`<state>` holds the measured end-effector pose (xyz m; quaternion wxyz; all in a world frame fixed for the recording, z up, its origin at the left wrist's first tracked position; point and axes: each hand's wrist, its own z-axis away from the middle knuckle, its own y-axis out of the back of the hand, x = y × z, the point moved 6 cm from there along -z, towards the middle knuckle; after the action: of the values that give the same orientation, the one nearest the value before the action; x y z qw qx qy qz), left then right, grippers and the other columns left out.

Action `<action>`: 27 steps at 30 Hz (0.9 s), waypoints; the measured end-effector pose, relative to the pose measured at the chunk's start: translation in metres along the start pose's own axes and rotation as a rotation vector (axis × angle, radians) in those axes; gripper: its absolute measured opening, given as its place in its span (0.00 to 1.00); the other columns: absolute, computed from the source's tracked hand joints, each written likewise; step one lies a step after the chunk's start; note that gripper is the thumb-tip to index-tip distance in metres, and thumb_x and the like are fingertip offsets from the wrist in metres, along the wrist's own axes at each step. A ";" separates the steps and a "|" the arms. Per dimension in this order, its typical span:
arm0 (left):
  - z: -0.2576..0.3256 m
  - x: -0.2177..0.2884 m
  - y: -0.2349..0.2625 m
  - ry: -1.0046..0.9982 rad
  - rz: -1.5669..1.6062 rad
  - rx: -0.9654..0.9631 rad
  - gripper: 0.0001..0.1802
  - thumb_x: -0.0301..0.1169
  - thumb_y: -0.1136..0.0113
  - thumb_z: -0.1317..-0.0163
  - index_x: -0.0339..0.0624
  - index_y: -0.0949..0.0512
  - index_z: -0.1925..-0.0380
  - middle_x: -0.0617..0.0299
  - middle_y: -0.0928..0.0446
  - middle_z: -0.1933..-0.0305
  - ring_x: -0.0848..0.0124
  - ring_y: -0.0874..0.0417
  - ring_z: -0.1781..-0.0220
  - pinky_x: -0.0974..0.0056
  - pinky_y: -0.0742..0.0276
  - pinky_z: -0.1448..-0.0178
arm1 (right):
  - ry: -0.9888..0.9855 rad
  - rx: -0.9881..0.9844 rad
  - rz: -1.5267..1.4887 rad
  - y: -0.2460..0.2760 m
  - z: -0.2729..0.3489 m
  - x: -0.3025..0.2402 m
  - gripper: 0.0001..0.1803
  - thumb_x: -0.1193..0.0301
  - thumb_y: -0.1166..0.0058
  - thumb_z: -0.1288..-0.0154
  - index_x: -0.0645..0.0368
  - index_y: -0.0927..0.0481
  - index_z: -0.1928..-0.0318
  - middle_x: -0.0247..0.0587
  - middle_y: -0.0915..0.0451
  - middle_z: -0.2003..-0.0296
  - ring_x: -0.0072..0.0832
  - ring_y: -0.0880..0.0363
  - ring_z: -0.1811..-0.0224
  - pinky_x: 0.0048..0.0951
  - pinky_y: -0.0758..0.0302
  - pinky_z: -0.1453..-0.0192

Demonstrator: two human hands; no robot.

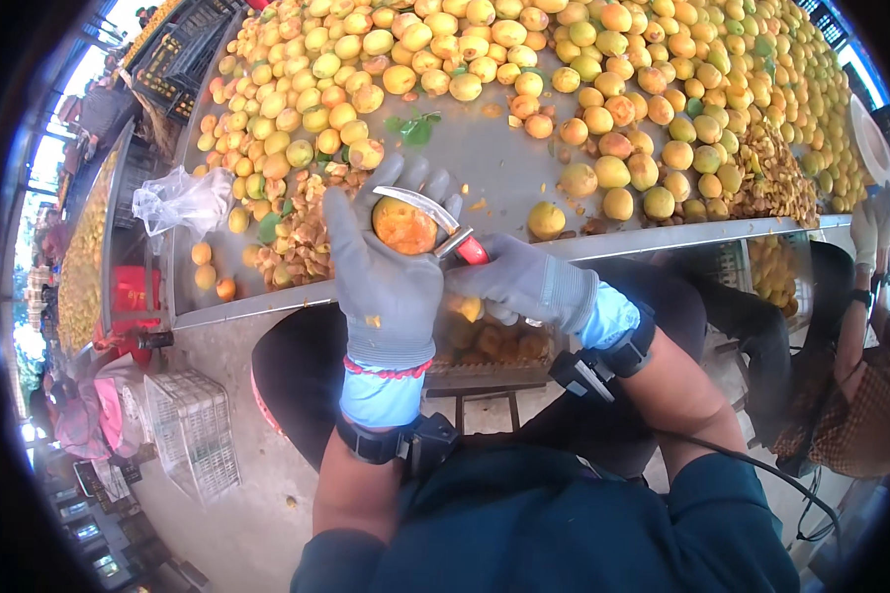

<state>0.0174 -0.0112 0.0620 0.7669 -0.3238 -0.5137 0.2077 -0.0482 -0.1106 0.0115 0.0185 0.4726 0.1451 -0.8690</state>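
Observation:
In my left hand [391, 287], in a grey glove with the palm up and the fingers partly spread, lies an orange apricot [403, 227]. A knife with a curved blade [417, 201] and a red handle [472, 251] is in my right hand [524, 282], gloved too. The blade passes along the top of the apricot, close to my left fingers. Below my right hand a yellow piece of fruit [470, 307] shows; whether that hand touches it I cannot tell. Beneath both hands, a container [485, 378] holds more fruit, partly hidden.
A metal table [504, 148] carries heaped apricots [307, 94], with brown scraps [302, 232] on the left and more scraps [776, 178] on the right. A clear plastic bag [183, 201] lies at its left edge. A white crate [193, 435] stands on the floor. A co-worker's gloved hand [870, 232] is far right.

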 end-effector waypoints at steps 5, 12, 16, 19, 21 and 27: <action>0.000 0.005 0.008 -0.016 -0.024 0.121 0.39 0.62 0.59 0.32 0.32 0.28 0.48 0.45 0.26 0.48 0.50 0.22 0.47 0.46 0.26 0.41 | 0.027 0.120 0.255 -0.001 -0.005 -0.004 0.13 0.63 0.44 0.38 0.59 0.18 0.59 0.27 0.25 0.79 0.14 0.29 0.79 0.19 0.33 0.76; 0.002 0.012 0.002 -0.084 -0.230 0.129 0.41 0.64 0.61 0.32 0.30 0.27 0.51 0.44 0.24 0.50 0.50 0.20 0.48 0.49 0.24 0.42 | 0.152 0.173 0.543 -0.008 -0.007 0.000 0.14 0.63 0.42 0.42 0.58 0.17 0.61 0.37 0.19 0.75 0.24 0.21 0.71 0.28 0.25 0.65; -0.005 0.013 -0.003 -0.037 -0.106 0.045 0.41 0.63 0.62 0.32 0.30 0.28 0.48 0.43 0.28 0.44 0.48 0.26 0.40 0.46 0.28 0.37 | 0.020 0.201 0.465 -0.005 -0.004 -0.002 0.14 0.63 0.42 0.43 0.57 0.17 0.60 0.42 0.18 0.73 0.28 0.20 0.67 0.30 0.24 0.59; -0.008 0.008 -0.004 0.006 -0.024 0.018 0.40 0.61 0.60 0.31 0.30 0.33 0.42 0.42 0.34 0.36 0.48 0.35 0.32 0.42 0.33 0.33 | 0.221 0.123 0.591 -0.011 -0.014 0.000 0.15 0.62 0.51 0.35 0.58 0.22 0.55 0.43 0.20 0.74 0.34 0.19 0.75 0.34 0.23 0.71; -0.009 0.007 0.001 0.041 0.024 0.027 0.41 0.61 0.61 0.31 0.31 0.34 0.40 0.43 0.35 0.34 0.48 0.36 0.30 0.42 0.34 0.31 | 0.044 -0.016 0.280 -0.015 -0.008 0.008 0.14 0.61 0.50 0.35 0.57 0.23 0.56 0.34 0.25 0.78 0.24 0.27 0.81 0.27 0.30 0.78; -0.008 -0.008 -0.015 0.295 0.327 -0.467 0.52 0.70 0.68 0.36 0.35 0.46 0.29 0.41 0.47 0.27 0.47 0.45 0.25 0.42 0.51 0.24 | -0.056 -0.249 0.014 -0.025 0.010 0.018 0.17 0.54 0.44 0.35 0.56 0.19 0.61 0.25 0.27 0.77 0.12 0.39 0.85 0.17 0.46 0.84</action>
<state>0.0215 -0.0295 0.0655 0.6946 -0.5959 -0.3718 0.1556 -0.0709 -0.0875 0.0080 0.0870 0.4432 0.2480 -0.8570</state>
